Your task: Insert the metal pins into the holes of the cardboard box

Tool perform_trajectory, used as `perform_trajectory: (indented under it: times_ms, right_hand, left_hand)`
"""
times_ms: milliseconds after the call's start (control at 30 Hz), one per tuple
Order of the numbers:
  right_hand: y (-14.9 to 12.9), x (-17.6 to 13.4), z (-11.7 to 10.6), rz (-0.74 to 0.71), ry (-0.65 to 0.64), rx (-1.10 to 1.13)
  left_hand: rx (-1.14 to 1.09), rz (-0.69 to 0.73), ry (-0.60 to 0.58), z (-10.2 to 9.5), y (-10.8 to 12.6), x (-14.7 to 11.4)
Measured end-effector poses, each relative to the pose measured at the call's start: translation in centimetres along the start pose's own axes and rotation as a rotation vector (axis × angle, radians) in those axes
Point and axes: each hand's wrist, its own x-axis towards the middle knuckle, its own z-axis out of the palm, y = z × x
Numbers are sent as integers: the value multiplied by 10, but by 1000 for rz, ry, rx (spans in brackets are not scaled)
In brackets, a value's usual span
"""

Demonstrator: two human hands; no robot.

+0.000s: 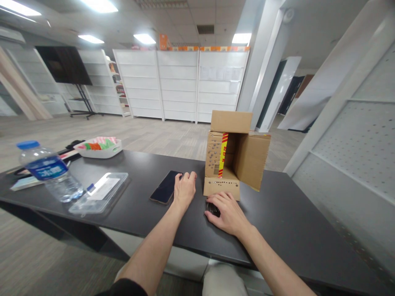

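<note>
My right hand (pixel 227 213) curves around a small dark object with thin silvery lines (pixel 212 209), its thumb in front and fingers over the top. The palm hides much of that object, so its kind is unclear. Just behind, a cardboard box (pixel 213 158) lies on its side with its opening towards me and flaps spread. Its left side and lower flap bear many small dark spots or holes. Beside the right edge of a dark smartphone (pixel 166 188), my left hand (pixel 185 189) has its fingers curled; whatever they may hold is hidden.
On the left of the black table (pixel 138 222) are a clear plastic case (pixel 101 193), a tilted water bottle (pixel 51 170) and a white tray (pixel 101 152) with colourful packets. A perforated panel (pixel 352 139) rises at the right. White shelving (pixel 179 86) lines the back.
</note>
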Motion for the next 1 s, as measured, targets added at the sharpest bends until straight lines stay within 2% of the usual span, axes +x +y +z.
perform_trajectory:
  times_ms: [1000]
  right_hand:
    - [2, 2, 7, -48, 29, -54]
  left_hand:
    - [-5, 5, 4, -1, 0, 0]
